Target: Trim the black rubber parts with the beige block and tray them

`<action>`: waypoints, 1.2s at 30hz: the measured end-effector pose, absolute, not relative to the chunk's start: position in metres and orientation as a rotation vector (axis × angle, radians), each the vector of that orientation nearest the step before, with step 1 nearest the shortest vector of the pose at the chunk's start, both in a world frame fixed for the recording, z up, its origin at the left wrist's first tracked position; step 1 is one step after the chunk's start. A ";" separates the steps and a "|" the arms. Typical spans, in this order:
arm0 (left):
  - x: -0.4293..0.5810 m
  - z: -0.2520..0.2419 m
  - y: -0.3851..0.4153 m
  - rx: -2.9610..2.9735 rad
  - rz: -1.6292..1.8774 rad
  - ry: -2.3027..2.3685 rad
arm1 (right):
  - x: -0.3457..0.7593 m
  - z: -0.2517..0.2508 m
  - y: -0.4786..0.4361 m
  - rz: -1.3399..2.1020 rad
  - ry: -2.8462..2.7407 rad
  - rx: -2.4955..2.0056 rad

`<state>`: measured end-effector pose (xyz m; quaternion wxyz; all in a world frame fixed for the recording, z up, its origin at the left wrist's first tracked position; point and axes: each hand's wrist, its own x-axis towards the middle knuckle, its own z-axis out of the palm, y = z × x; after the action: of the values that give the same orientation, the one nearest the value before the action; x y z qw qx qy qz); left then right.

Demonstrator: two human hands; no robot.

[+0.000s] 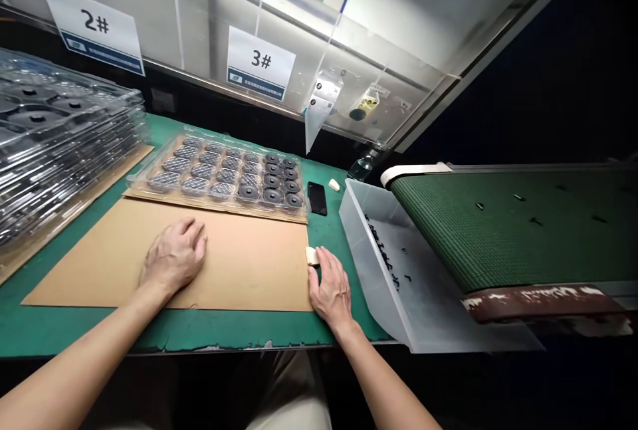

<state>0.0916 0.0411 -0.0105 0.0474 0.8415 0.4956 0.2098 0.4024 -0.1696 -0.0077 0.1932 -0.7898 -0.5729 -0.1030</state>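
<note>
Brown cardboard sheet (pixel 239 264) lies flat near the front edge of the green table (pixel 74 330). On it rests the left hand (pixel 173 258), palm down, fingers loosely curled, grasping nothing. At the sheet's right edge the right hand (pixel 329 287) lies open, fingertips touching a small pale block (pixel 312 256). Behind the sheet sits a clear tray of dark parts (pixel 224 174), with a black phone (pixel 317 198) just beside it.

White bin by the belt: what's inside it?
The white bin holds small black parts strewn along its floor near the left wall, with a few loose ones farther right. The conveyor belt overhangs the bin's right side, so what lies beneath it is hidden.
</note>
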 end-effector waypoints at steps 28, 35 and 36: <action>0.091 -0.015 0.043 2.639 0.661 1.535 | 0.404 -0.015 -0.169 -0.329 -1.518 -2.265; 0.091 -0.020 0.046 2.643 0.680 1.541 | 0.406 -0.016 -0.169 -0.331 -1.527 -2.257; 0.091 -0.020 0.046 2.643 0.682 1.540 | 0.406 -0.015 -0.169 -0.332 -1.528 -2.256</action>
<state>0.0908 0.0458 -0.0204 0.0038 0.8432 0.4915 0.2176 0.4061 -0.1688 -0.0154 0.1973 -0.8057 -0.5458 -0.1187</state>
